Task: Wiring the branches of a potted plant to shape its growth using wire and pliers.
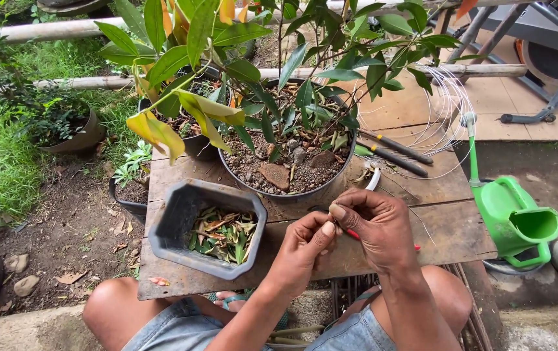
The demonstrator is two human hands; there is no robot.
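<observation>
- Seated at a weathered wooden bench (448, 221), both hands joined just in front of the round plant pot (289, 185), low and close for fine work.
- Right hand (380, 227) closed around a red-handled tool (353, 234), fingers curled tight, red tips showing either side of the fist.
- Left hand (305, 246) pinched shut against the right, thumb pressed near the tool; what it grips, impossible to tell.
- One octagonal grey tub (181, 224) of cut leaves left of the hands, within easy reach.
- Two dark-handled tools (399, 153) laid right of the pot, beside one loose coil of wire (451, 107).
- One green watering can (516, 218) off the bench's right edge.
</observation>
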